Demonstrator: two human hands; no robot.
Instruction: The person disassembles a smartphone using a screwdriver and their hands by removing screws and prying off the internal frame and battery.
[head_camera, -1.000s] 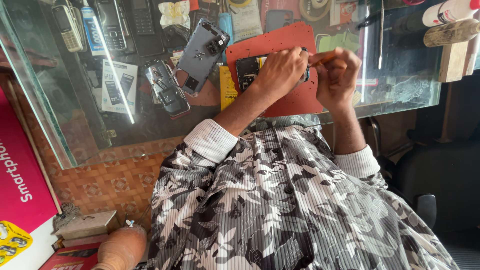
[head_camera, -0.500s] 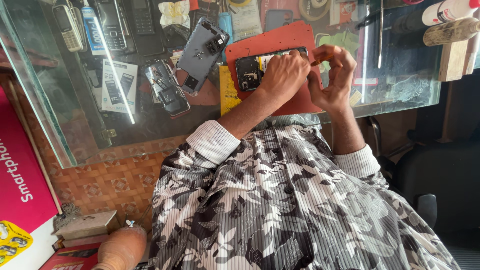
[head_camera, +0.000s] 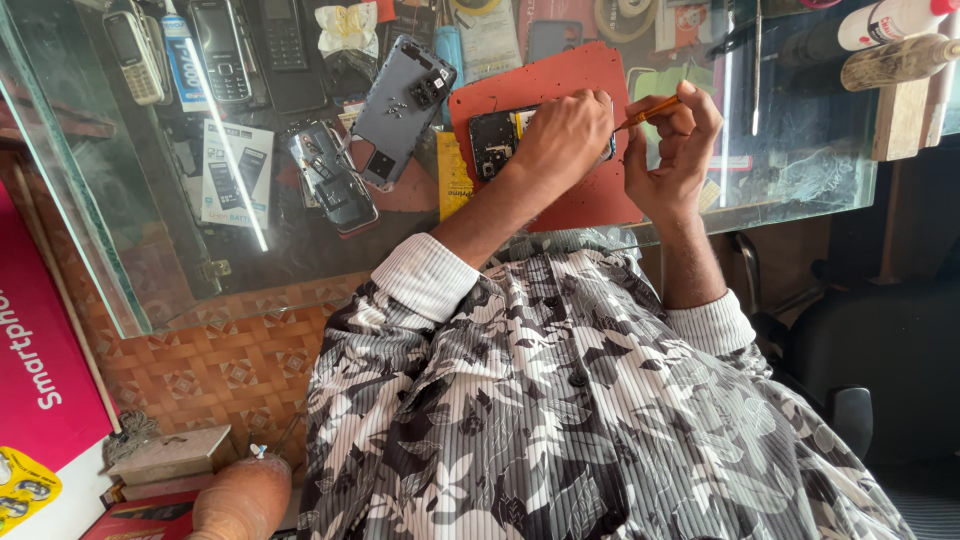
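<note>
Opened phone (head_camera: 497, 140) on red mat (head_camera: 560, 80), long axis crosswise. Left hand (head_camera: 565, 130) pressed flat on phone, grasp unclear. Right hand (head_camera: 675, 150) fingers pinch orange-handled tool (head_camera: 648, 111), tip pointing toward phone, just beside.

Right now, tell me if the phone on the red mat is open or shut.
Open: the phone shows bare circuitry, its back cover lying apart, left of the mat.

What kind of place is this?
Probably a phone repair counter: an opened phone on a red work mat under the left hand, old handsets beneath the glass counter, an orange tool in the right hand.
</note>
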